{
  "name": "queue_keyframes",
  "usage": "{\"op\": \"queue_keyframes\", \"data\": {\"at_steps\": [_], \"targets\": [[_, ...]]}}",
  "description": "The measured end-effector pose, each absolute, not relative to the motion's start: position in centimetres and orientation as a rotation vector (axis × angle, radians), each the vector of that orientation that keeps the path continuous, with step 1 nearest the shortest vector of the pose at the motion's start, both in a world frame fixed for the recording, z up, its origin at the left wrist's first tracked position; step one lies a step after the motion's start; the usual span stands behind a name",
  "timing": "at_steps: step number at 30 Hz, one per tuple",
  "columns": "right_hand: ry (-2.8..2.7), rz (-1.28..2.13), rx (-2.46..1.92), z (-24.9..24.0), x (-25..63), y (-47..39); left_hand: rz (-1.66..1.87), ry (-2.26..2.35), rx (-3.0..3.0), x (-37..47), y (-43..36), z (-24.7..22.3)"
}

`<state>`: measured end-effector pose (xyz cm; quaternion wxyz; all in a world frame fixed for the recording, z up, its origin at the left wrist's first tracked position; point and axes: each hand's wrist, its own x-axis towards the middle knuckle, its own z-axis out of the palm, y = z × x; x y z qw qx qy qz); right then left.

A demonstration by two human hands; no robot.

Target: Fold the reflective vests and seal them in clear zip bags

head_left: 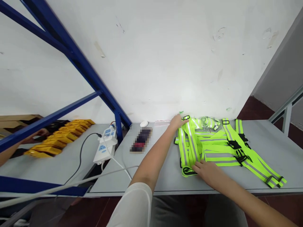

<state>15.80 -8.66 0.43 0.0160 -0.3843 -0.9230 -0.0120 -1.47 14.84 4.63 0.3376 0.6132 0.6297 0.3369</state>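
A neon-yellow reflective vest [190,142] made of elastic straps with grey stripes lies partly folded on the grey table [163,176]. At its far left corner, beside a black buckle slider, my left hand [177,122] is closed on the strap ends. My right hand [208,171] pinches the near edge of the folded straps, fingers curled against them. More yellow straps with black clips [234,144] spread to the right. Behind them lies a clear plastic bag [209,123] with rolled yellow straps inside.
A pixelated phone-like object [141,142] and a white oval item [144,124] lie to the left. White power strips [106,146] with cables stand by the blue frame [94,75]. Beyond it, a row of yellow packets [61,137] lies near another person's hand [35,135].
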Motion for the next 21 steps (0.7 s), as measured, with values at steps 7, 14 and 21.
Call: {"op": "queue_keyframes", "data": {"at_steps": [7, 14, 21], "targets": [[-2.866, 0.298, -1.29, 2.4, 15.6, -8.0, 0.931, 1.386, 1.838, -2.2, 2.2, 4.7], [-2.822, 0.421, -1.2, 2.8, 15.7, -6.5, 0.963, 1.247, 1.863, -2.9, -10.6, -0.6], [-2.528, 0.114, -1.417, 0.2, 15.3, -8.2, 0.979, 1.47, 1.778, -2.5, -10.6, -1.5]]}}
